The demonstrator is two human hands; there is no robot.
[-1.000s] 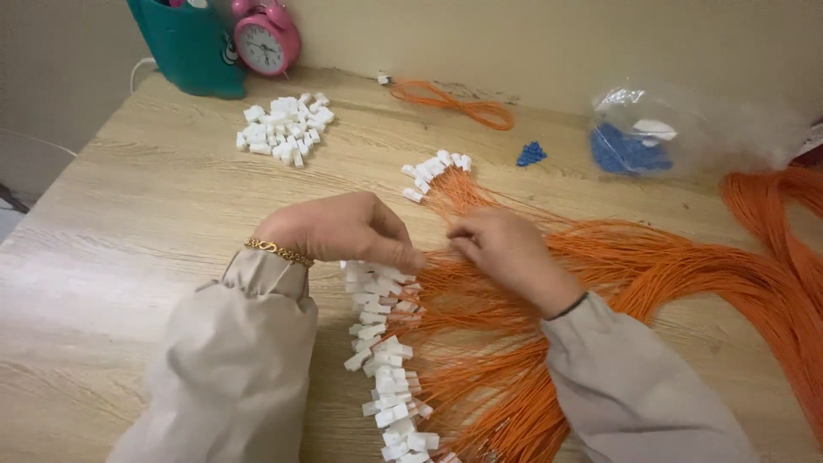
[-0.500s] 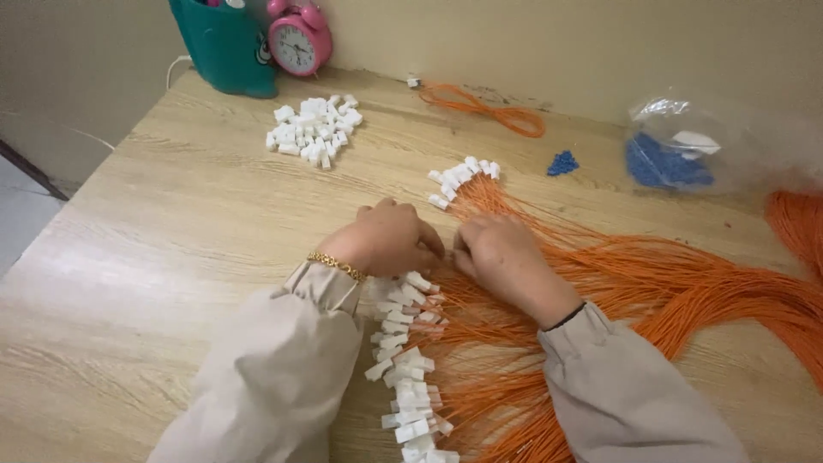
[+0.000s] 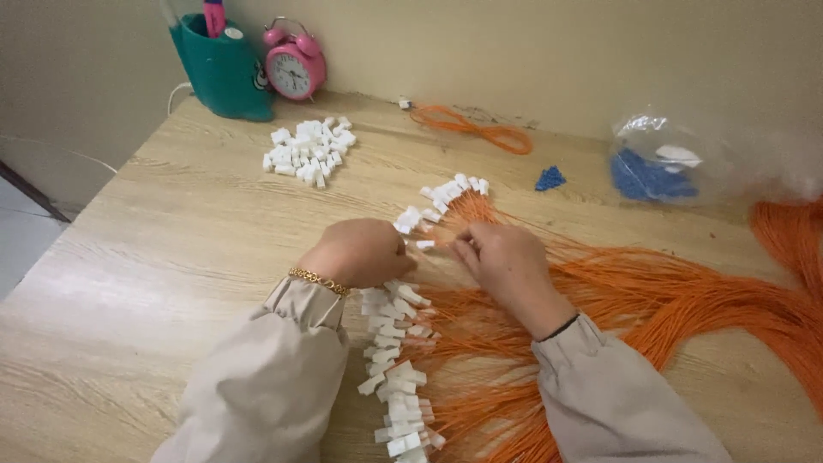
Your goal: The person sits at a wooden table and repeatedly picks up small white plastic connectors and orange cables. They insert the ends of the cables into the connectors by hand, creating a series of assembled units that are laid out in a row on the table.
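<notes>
Head view: the left hand is lying curled on the wooden worktop, pinching a small white connector at its fingertips; the right hand is facing it from the 3 o'clock side, fingers bunched and gripping a thin orange wire just beside that connector; whether the wire is touching the connector I cannot tell. Both hands are sitting near the middle of the frame. A row of finished white connectors is trailing toward 6 o'clock below the left hand; a mass of orange wires is spreading toward 3 and 5 o'clock under the right forearm. A second short row of connectors is lying at 12 o'clock of the hands; a loose heap of white connectors is resting at 11 o'clock. At the far edge, a teal cup and a pink alarm clock are standing side by side; a clear bag of blue parts is sitting at 2 o'clock.
</notes>
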